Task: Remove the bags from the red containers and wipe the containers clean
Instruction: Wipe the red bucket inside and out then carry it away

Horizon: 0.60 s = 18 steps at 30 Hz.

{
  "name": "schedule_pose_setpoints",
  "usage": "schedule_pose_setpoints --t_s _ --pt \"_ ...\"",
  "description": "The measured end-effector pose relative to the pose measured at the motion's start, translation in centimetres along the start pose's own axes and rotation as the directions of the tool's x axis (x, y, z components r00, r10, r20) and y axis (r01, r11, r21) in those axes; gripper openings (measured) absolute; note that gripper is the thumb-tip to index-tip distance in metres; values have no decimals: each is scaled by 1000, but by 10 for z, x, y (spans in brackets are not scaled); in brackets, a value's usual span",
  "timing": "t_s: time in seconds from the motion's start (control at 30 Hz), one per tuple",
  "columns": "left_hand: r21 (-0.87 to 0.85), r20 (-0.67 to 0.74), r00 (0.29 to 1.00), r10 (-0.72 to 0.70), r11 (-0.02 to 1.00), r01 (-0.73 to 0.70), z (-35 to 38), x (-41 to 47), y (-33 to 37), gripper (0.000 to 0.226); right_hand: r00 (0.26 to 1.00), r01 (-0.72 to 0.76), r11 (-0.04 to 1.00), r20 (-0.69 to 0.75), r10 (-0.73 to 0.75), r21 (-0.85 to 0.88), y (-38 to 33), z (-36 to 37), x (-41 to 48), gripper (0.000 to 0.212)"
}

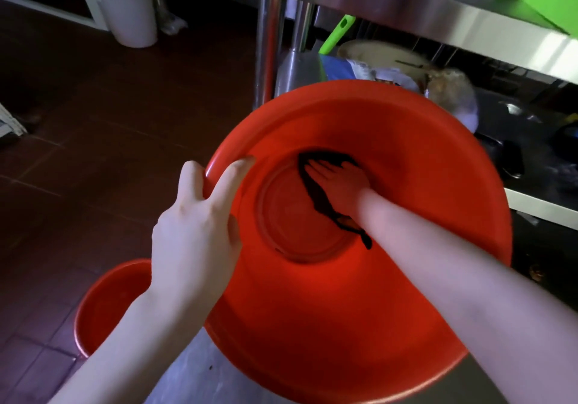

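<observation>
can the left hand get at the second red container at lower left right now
Probably yes: the smaller red container sits below the left hand with nothing between, but that hand grips the rim of the large red container and would have to let go first.

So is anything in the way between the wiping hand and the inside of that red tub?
Nothing visible. The right hand presses the dark cloth straight onto the bare inside of the red tub; no bag lines it. The left hand holds its rim.
</observation>
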<state>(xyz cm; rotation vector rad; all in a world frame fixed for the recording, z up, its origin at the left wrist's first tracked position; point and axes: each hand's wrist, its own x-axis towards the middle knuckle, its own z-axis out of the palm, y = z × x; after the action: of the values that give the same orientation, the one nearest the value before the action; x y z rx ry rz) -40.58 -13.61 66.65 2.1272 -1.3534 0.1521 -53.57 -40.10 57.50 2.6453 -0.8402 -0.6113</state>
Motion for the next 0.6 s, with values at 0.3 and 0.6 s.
schedule_pose_setpoints --t_s 0.3,0.6 --pt "18 -11 999 -53 998 53 2 1 -1 76 940 340 939 -37 -338 59 -95 31 9 67" --pt "28 14 999 -39 999 39 -2 -2 -20 73 770 581 793 438 -465 -180 -45 56 -42 43"
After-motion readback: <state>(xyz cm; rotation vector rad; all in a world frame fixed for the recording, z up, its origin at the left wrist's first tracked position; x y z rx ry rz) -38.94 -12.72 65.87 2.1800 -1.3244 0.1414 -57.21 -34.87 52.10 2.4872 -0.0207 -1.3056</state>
